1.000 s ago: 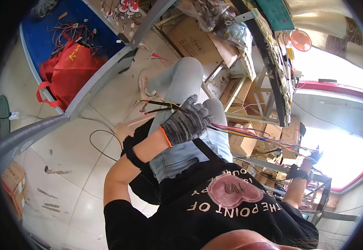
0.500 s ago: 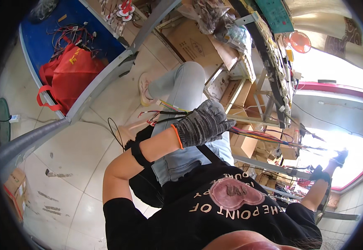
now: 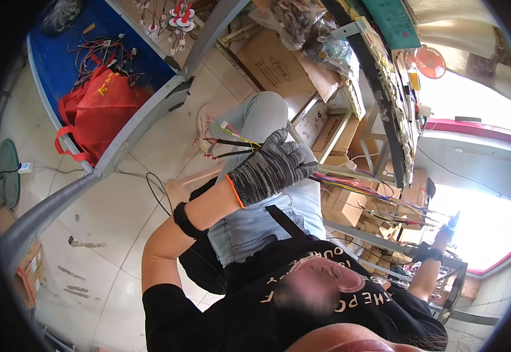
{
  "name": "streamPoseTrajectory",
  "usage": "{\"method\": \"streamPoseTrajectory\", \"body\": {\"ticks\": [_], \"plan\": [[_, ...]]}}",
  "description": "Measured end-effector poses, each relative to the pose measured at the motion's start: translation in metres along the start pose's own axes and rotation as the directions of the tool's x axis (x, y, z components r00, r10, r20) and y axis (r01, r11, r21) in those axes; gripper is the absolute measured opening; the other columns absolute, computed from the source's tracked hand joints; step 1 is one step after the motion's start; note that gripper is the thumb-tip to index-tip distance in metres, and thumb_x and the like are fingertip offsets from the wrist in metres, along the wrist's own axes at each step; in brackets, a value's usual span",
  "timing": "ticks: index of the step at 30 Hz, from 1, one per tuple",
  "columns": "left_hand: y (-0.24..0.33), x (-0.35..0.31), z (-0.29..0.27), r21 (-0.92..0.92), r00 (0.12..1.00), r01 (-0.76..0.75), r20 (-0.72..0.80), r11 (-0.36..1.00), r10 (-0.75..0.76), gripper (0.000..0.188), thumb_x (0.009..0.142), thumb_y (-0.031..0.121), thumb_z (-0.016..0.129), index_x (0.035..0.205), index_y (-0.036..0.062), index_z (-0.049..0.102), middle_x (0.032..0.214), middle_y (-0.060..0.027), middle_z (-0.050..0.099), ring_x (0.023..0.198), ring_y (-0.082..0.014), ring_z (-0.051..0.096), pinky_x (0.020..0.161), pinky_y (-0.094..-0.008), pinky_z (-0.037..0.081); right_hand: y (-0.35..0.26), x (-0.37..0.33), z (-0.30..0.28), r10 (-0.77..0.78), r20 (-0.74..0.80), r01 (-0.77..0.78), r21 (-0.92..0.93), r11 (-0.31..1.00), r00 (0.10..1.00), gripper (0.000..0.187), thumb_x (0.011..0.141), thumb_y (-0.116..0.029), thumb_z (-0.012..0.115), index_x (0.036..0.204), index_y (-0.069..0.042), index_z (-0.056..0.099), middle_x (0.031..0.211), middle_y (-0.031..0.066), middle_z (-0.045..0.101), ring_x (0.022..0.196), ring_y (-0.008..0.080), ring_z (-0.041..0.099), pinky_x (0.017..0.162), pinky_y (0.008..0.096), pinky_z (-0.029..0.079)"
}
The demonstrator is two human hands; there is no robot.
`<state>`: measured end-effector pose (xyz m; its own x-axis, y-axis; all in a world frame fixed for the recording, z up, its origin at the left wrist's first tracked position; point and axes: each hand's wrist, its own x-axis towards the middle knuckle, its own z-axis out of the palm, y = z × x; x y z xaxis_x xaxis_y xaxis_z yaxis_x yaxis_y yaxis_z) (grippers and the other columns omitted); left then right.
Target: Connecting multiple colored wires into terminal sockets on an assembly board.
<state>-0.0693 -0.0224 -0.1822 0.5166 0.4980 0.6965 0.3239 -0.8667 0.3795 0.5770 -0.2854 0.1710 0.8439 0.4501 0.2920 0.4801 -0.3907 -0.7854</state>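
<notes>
left grip (image 3: 276,167) around wire bundle (image 3: 235,146)

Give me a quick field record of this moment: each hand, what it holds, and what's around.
left hand: grey knit glove, closed on a wire bundle
wire bundle: black sleeved ends with small connectors left of the glove, coloured wires trailing right
right hand: far right, raised, too blurred by glare to tell its grip
posture: seated, jeans
surroundings: red bag, cardboard boxes, tiled floor

I see my grey knit-gloved left hand (image 3: 273,167) above my lap, gripping the multicoloured wire harness (image 3: 349,186). The red fabric bag (image 3: 94,111) lies far left on the blue table (image 3: 56,64); cardboard boxes (image 3: 279,64) sit ahead.
</notes>
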Motion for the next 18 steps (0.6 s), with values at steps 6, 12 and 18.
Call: {"method": "streamPoseTrajectory", "body": {"ticks": [6, 12, 18], "plan": [[-0.015, 0.0, 0.005, 0.043, 0.999, 0.027, 0.03, 0.999, -0.028, 0.03, 0.079, 0.024, 0.056, 0.107, 0.0255, 0.067, 0.095, -0.0003, 0.058, 0.095, -0.021, 0.055, 0.099, -0.0511, 0.037, 0.019, -0.038, 0.059, 0.322, -0.04, -0.324, -0.055, 0.945, 0.946, 0.081, 0.088, -0.053, 0.055, 0.149, -0.008, 0.025, 0.156, 0.0062, 0.022, 0.144, 0.0214, 0.015, 0.117, 0.0423, 0.011], [-0.036, -0.014, 0.015, 0.037, 0.986, 0.102, 0.126, 0.994, -0.106, 0.026, 0.078, 0.023, 0.055, 0.099, 0.0231, 0.069, 0.091, 0.0006, 0.057, 0.096, -0.0204, 0.053, 0.101, -0.0491, 0.034, 0.028, -0.096, 0.097, 0.349, 0.467, 0.562, -0.786, -0.257, 0.812, 0.077, 0.076, -0.036, 0.072, 0.134, 0.002, 0.038, 0.122, 0.0231, 0.058, 0.113, 0.0339, 0.055, 0.099, 0.0369, 0.042], [-0.059, -0.022, 0.014, 0.114, 0.943, 0.191, 0.253, 0.975, -0.215, 0.024, 0.077, 0.023, 0.055, 0.097, 0.0235, 0.068, 0.094, 0.0014, 0.059, 0.098, -0.0203, 0.054, 0.101, -0.0462, 0.034, 0.064, -0.079, 0.104, 0.219, 0.699, 0.6, -0.703, 0.381, 0.68, 0.093, 0.07, 0.008, 0.066, 0.148, -0.01, 0.019, 0.127, 0.0235, 0.052, 0.122, 0.0297, 0.048, 0.107, 0.0333, 0.036]]}}
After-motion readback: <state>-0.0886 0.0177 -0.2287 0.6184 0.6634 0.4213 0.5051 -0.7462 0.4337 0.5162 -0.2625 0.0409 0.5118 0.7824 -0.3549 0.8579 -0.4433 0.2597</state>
